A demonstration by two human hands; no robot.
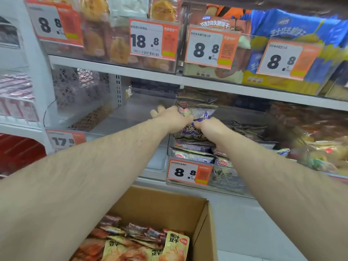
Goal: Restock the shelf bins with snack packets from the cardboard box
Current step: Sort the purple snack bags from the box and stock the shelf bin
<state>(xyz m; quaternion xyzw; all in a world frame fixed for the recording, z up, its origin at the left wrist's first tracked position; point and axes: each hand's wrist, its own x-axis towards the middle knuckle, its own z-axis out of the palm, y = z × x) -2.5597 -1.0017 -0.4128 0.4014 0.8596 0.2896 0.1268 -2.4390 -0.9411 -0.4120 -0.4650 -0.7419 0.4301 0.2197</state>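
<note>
Both my arms reach into the middle shelf. My left hand [170, 115] and my right hand [209, 127] grip the same stack of purple snack packets [196, 110], held upright above a clear bin [188, 182] that holds more purple packets. The bin carries an 8.8 price tag. Left of it, another clear bin [120, 125] with a 17.8 tag looks almost bare inside. Below, the open cardboard box [199, 223] holds several orange and yellow snack packets [143, 245].
The upper shelf holds clear bins of yellow, brown and blue packets behind 8.8 and 18.8 price tags. A bin of mixed yellow packets [320, 149] stands to the right. A white shelf upright [37, 72] rises at left, with red goods beyond it.
</note>
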